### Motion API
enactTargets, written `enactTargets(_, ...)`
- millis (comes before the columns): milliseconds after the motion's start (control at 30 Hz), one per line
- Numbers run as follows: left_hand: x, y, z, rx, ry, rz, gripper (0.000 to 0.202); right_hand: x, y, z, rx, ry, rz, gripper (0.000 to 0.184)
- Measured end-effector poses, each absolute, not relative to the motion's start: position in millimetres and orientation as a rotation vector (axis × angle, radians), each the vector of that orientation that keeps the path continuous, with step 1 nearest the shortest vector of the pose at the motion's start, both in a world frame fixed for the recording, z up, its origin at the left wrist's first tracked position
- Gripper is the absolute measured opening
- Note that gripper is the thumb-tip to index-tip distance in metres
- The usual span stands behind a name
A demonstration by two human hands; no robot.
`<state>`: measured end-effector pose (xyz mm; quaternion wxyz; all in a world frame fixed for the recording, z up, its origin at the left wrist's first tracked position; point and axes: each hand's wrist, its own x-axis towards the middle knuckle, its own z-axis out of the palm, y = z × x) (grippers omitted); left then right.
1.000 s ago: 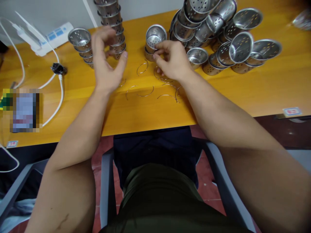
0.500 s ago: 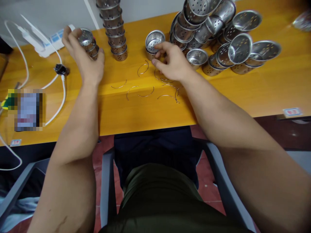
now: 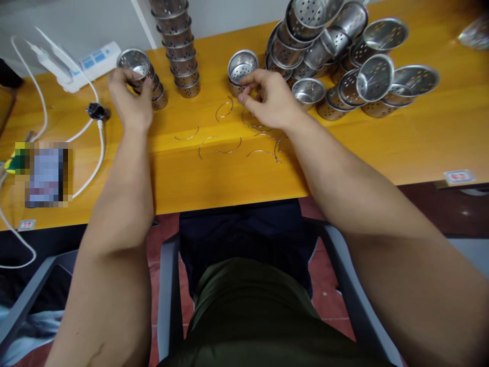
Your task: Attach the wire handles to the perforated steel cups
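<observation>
My left hand (image 3: 132, 102) is closed on the top perforated metal cup (image 3: 134, 62) of a short, tilted stack, with fingers at its rim and the thumb on its near right side. Under it, more cups of the stack show (image 3: 158, 99). My right hand (image 3: 269, 98) has thumb and fingers closed at the right rim and side of another perforated metal cup (image 3: 241, 65), which stands upright in or on a second cup. Thin curved wires (image 3: 229, 151) lie scattered on the table in front of my right hand.
A tall stack of cups (image 3: 181, 51) rises between my hands. Many nested cups (image 3: 344, 81) lie piled at the right. A white power strip (image 3: 91, 66), cables and a pixelated phone-like object (image 3: 46, 176) occupy the left of the yellow table (image 3: 183, 188).
My left hand has moved from spread fingers around the short stack to a closed grip low on the top cup's near rim. My right hand is nearly unchanged.
</observation>
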<state>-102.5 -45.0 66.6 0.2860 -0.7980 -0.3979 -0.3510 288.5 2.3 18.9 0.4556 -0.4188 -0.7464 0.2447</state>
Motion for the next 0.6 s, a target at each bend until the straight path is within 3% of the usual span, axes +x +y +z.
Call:
enactTargets(167,-103,-9,55,-2.044,-1.197,-0.988,0.091,285,0,22,-1.03,-1.808,0.66,0.093)
enactTargets(267,-105,37,32,-1.621,-1.328,-1.246,0.063,285,1,22,-1.013,-1.803,0.683,0.092)
enactTargets(300,-106,52,24,-1.369,-1.29,-1.372,0.048,285,1,21,-1.004,-1.806,0.686,0.09)
enactTargets(367,-110,75,11,-1.304,-1.335,-1.396,0.037,286,1,21,-0.993,-1.813,0.693,0.084)
enactTargets(467,-114,81,8,-1.47,-1.555,-1.334,0.042,288,-1,20,-0.984,-1.837,0.697,0.072)
enactTargets(600,-98,38,38,-1.559,-1.683,-1.099,0.046,290,-3,20,-1.002,-1.875,0.685,0.044)
